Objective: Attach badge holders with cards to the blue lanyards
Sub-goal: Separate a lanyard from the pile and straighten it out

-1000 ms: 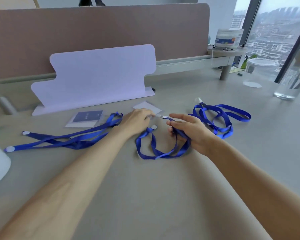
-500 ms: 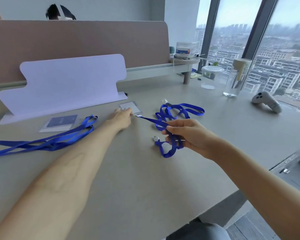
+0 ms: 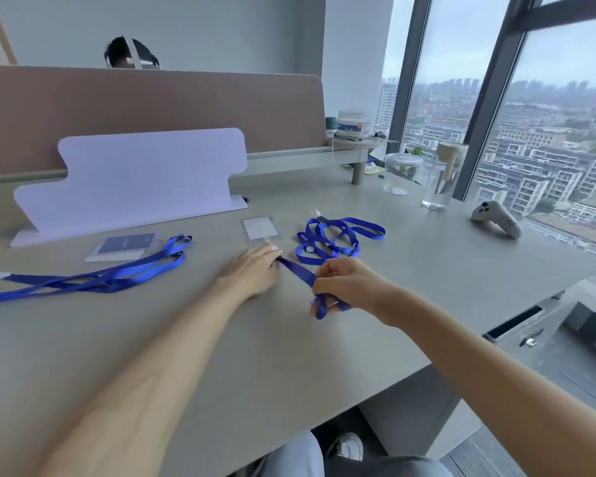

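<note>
The lanyard (image 3: 298, 271) runs between both hands over the tabletop (image 3: 289, 342). The left hand (image 3: 252, 270) pinches its clip end just beside the badge holder (image 3: 259, 228), and the right hand (image 3: 344, 287) grips the strap. Clipping looks next, and the clip needs guiding into the holder's slot.

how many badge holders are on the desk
2: the holder with the dark blue card at left, the holder with the white card just beyond the left hand. None seems hidden.
</note>
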Available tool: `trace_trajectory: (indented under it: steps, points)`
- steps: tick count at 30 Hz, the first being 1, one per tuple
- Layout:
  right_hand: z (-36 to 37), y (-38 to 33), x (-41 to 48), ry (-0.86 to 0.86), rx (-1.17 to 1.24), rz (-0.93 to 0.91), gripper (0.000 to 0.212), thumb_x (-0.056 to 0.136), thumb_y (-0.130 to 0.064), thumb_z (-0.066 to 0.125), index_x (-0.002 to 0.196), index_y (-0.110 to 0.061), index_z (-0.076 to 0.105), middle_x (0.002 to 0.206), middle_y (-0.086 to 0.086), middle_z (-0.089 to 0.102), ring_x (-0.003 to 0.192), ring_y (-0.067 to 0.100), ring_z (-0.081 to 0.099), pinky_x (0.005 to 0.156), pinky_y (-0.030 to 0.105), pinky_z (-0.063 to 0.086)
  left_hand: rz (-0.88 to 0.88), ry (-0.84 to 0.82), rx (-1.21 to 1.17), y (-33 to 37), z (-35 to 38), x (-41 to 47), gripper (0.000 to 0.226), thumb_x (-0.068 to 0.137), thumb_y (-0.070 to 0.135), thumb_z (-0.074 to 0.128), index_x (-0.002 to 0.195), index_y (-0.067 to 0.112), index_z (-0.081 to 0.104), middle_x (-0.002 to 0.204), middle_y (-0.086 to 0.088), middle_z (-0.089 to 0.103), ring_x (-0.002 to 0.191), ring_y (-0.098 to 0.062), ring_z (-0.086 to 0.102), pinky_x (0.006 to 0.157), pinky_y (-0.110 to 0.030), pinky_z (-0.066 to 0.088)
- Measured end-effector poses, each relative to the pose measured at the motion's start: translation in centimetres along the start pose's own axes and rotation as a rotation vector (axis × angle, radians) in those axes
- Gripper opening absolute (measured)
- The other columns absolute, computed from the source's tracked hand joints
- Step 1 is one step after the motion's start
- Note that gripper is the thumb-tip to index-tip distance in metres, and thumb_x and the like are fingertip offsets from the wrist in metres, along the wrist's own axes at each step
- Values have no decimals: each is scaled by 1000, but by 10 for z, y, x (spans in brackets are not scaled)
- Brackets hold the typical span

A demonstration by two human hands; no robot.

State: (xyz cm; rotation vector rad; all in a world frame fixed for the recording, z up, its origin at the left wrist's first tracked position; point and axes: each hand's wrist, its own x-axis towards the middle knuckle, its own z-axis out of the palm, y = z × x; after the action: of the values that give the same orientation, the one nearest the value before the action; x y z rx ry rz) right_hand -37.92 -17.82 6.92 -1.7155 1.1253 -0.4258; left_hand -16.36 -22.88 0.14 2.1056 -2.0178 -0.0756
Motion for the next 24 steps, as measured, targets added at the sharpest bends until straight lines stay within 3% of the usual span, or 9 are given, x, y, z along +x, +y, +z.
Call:
trace_trajectory:
  steps: [3,6,10,13,15,19,24]
  points:
    - [-7,4,-6,43,-275,24,7,90,-11,51,88,-15,56,72,6,68,56,12,64,56,19,44,-93,-34,14,4,-1,-4,50,100,32,20,149,32,24,160,14,11,146,-13,13,117,-34,14]
    - [-15,10,-16,117,-557,51,10,94,-15,45,92,-17,55,64,1,65,45,6,60,47,19,39,-119,-41,21,9,-3,-6,50,99,33,18,150,33,22,160,15,9,146,-12,12,116,-36,12]
    - [-25,20,-29,323,-670,32,22,91,-13,36,93,-8,57,75,11,68,60,25,67,54,30,48,-140,-66,19,11,-5,-7,51,99,32,17,150,34,20,160,16,6,146,-12,10,116,-36,12]
    - [-34,30,-42,465,-789,-7,18,91,-17,39,94,-8,54,82,10,59,69,31,58,53,32,40,-150,-67,11,13,-4,-8,51,99,32,17,150,33,20,160,16,6,146,-11,10,116,-36,13]
    - [-39,38,-52,502,-791,-4,13,90,-18,42,92,-11,53,80,8,57,66,29,58,50,31,40,-155,-66,19,14,-3,-8,51,99,32,17,150,33,21,160,16,6,147,-11,10,116,-37,13]
    - [-46,56,-58,443,-678,31,4,84,-17,52,85,-19,55,84,3,62,74,24,60,61,33,48,-159,-63,39,14,-1,-6,51,100,32,17,150,33,20,160,15,6,147,-13,11,116,-37,13]
    - [-51,72,-63,419,-613,11,17,80,-20,64,71,-24,49,70,-2,60,68,21,56,56,30,42,-158,-62,42,13,1,-5,51,100,32,16,151,32,18,160,15,4,147,-13,9,116,-38,12]
